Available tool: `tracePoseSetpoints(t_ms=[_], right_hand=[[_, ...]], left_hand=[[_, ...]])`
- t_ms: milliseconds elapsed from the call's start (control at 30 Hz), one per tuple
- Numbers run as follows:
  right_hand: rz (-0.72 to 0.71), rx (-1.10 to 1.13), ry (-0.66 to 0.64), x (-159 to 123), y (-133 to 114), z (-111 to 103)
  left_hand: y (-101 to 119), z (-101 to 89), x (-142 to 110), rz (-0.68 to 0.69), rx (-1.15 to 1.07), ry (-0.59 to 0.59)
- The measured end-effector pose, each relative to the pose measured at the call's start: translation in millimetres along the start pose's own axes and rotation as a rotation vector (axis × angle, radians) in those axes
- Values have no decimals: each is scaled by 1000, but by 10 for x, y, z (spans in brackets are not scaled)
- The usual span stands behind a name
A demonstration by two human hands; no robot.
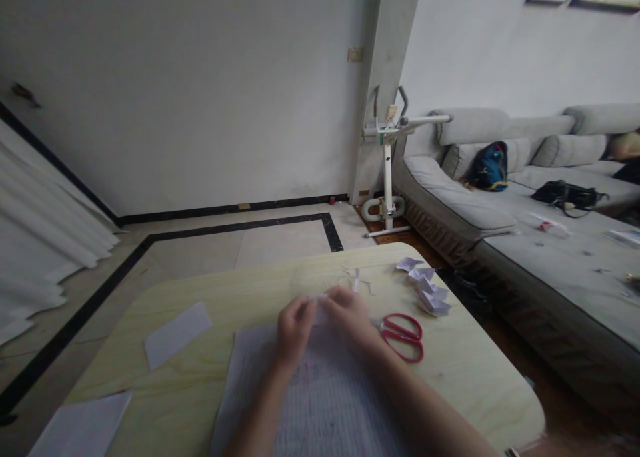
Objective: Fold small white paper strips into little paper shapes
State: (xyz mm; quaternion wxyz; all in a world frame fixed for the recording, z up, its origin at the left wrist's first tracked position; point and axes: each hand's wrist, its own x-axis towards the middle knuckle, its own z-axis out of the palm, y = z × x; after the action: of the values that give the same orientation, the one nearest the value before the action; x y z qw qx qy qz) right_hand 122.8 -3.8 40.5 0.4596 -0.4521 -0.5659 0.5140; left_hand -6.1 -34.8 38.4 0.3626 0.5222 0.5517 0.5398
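Both hands meet over a large lined sheet of paper (310, 403) covered in writing. My left hand (295, 323) pinches one side of a small piece of white paper (319, 313), and my right hand (347, 310) grips its other side. The piece is partly hidden by the fingers and blurred, so its folds cannot be made out. Scissors with red handles (403, 337) lie just right of my right wrist. Beyond the fingers are thin paper strips (356, 280). Several folded paper shapes (427, 287) stand in a row near the table's right edge.
On the wooden table (225, 303), a white paper rectangle (177, 335) lies at left, with more white paper (80, 427) at the near left corner. A grey sofa (540, 263) and a white exercise machine (387, 163) stand beyond the right side.
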Motion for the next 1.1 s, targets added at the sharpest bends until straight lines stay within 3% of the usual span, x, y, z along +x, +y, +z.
tracePoseSetpoints(t_ms=[667,1100], right_hand=[[-10,11,-53,-12,33,4],[-60,-111,-44,-15,12,0]], left_hand=[[-9,5,-10,-30,-24,-23],[-30,-16,-7,8,1,-34]])
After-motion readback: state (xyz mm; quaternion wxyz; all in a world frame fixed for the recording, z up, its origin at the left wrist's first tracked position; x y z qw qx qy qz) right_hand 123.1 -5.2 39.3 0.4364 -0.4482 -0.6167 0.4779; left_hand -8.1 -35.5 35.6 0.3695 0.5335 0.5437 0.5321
